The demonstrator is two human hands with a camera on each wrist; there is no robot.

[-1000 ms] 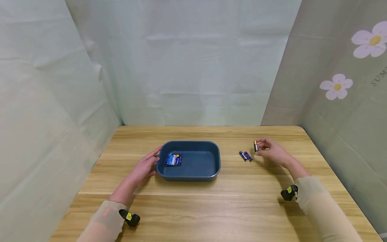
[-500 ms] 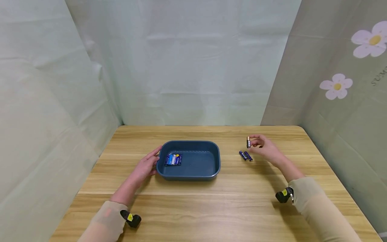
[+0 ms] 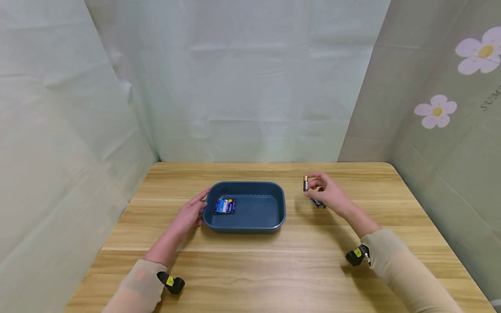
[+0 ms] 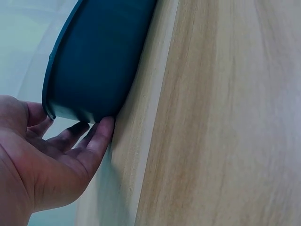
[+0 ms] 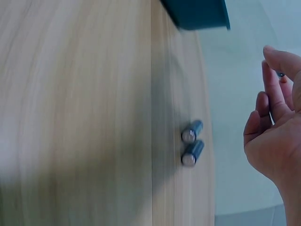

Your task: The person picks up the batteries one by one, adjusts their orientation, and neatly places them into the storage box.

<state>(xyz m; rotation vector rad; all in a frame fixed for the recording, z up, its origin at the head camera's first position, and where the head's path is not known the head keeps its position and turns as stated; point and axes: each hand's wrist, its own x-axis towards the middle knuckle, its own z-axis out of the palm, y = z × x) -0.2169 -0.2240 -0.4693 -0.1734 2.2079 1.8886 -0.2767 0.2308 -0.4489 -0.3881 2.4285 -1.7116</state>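
Observation:
A dark blue plastic tray point(image 3: 250, 228) stands on the table, with several AA-type batteries point(image 3: 225, 206) lined up side by side at its left end. My left hand point(image 3: 188, 216) rests against the tray's left end; in the left wrist view its fingertips point(image 4: 107, 123) touch the outer wall. Pinched upright in my right hand point(image 3: 328, 194) is a black battery point(image 3: 305, 184) with a copper-coloured top, raised above the table right of the tray. My right hand partly hides two blue batteries point(image 3: 318, 203) below it; they lie side by side in the right wrist view.
The wood-grain table point(image 3: 250, 269) ends at a back edge near a pale cloth backdrop point(image 3: 250, 87). A flower-printed cloth point(image 3: 450, 152) hangs at the right. Black wrist cameras point(image 3: 171, 282) sit on both sleeves.
My right hand has carried the black battery leftward, from right of the two blue batteries to above and left of them. My left hand and the tray stay in place.

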